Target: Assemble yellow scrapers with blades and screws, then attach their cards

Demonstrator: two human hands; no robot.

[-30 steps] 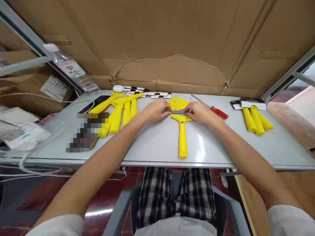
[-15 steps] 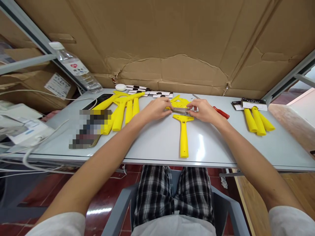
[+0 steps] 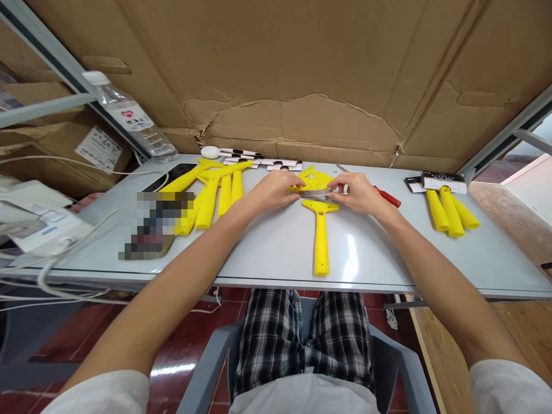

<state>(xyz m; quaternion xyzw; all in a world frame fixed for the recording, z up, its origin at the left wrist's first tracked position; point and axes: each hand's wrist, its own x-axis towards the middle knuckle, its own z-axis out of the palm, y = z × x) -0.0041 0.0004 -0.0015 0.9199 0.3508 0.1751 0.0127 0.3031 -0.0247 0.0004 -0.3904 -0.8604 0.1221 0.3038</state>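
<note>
Pinching a steel blade [image 3: 315, 193] between left grip [image 3: 271, 192] and right grip [image 3: 356, 194], both nearly shut on its ends, at the head of a yellow plastic scraper [image 3: 320, 241] lying on the desk [image 3: 276, 253]; a red-handled screwdriver [image 3: 387, 196] resting just right of the grips, yellow handles [image 3: 209, 198] lying left.

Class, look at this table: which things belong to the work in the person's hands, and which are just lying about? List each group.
In the work: left hand, right hand, steel scraper blade, yellow plastic scraper handle.

Lying about: red-handled screwdriver, other yellow handles, plastic water bottle.
</note>
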